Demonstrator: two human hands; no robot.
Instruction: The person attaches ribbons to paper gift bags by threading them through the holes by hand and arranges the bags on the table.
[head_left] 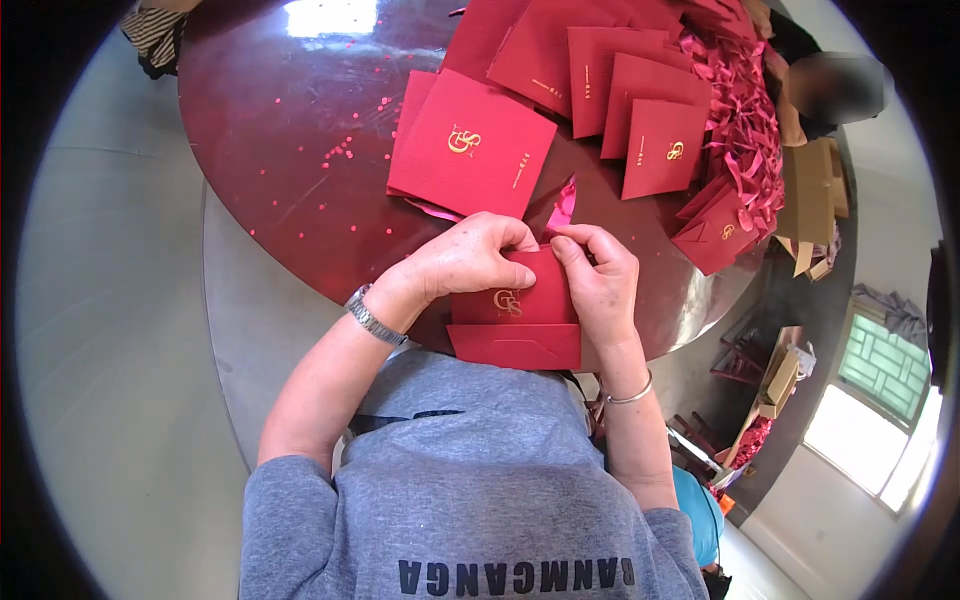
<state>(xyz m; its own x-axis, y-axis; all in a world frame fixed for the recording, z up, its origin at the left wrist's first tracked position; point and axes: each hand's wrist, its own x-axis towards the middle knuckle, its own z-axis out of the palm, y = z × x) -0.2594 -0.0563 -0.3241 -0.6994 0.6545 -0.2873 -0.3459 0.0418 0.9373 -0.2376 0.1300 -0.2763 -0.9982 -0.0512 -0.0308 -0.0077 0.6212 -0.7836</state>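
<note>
A small red paper gift bag [540,305] with a gold monogram lies flat at the table's near edge, its folded bottom toward my body. My left hand [475,255] is closed on the bag's top edge, thumb lying on the front. Pinched at the top right corner is my right hand [605,275], its fingertips hiding what they grip there. A pink ribbon [563,203] sticks up from the bag's top edge between the hands. Just beyond, a larger red bag [470,145] with the same gold monogram lies on another red piece.
Several red bags [660,150] overlap across the far side of the round, glossy dark red table [270,190]. Pink ribbons [740,130] are heaped at the right. Small red dots [340,150] are scattered at left. Cardboard boxes [808,195] stand beyond the right edge, near another person.
</note>
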